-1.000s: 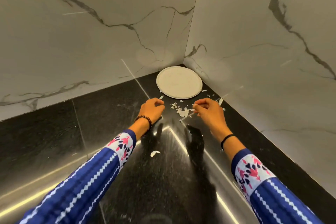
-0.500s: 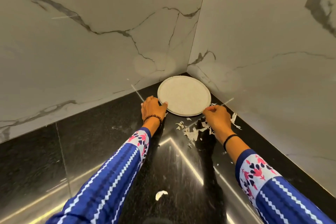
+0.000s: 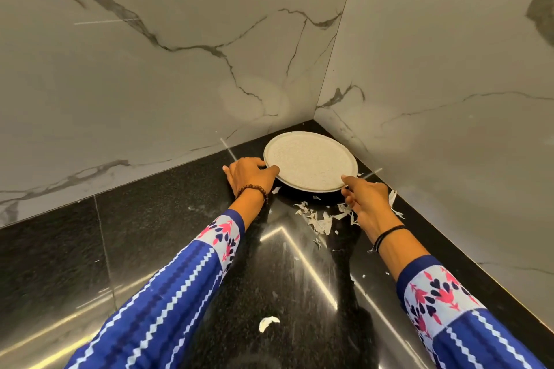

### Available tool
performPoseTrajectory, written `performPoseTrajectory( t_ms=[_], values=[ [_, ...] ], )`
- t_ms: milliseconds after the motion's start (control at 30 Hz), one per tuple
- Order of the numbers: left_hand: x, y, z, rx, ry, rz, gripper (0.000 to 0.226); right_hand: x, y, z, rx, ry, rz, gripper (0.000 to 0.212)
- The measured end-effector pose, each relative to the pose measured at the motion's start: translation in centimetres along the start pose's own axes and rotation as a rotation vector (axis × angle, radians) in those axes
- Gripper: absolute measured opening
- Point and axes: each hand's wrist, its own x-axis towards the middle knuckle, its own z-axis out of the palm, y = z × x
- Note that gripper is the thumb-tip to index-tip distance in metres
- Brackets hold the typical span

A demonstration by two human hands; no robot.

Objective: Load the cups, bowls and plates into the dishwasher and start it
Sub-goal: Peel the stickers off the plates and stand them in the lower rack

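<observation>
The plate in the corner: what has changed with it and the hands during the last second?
Both hands moved forward from the scraps to the plate. The left hand and right hand now grip its near rim on either side; that edge looks slightly raised. The white scraps stayed on the black counter.

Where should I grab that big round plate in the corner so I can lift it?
Grip the plate by its thin raised rim, at two opposite edges, coming from the near side, as the left hand and right hand do. It is wide and shallow, and marble walls close off the far sides.
</observation>
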Motion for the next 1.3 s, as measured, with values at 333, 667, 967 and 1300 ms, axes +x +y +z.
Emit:
performPoseTrajectory(
  t_ms=[333,667,967,1300],
  values=[
    [-11.3,-0.4,-6.7,-0.368,-0.063,-0.084,0.016,-9.8,1.4,-6.2,-0.007,-0.080,-0.040,0.012],
    [-25.7,-2.9,-12.2,-0.518,-0.191,-0.185,0.034,-20.7,6.3,-14.5,-0.017,-0.247,0.051,0.021],
    [-34.2,-7.1,-16.0,-0.623,-0.353,-0.225,0.037,-29.7,13.1,-20.1,-0.013,-0.183,0.077,0.017],
    [-41.7,-13.5,-23.5,-0.750,-0.598,-0.203,0.041,-43.7,19.6,-22.1,0.035,-0.054,-0.005,0.022]
  ],
)
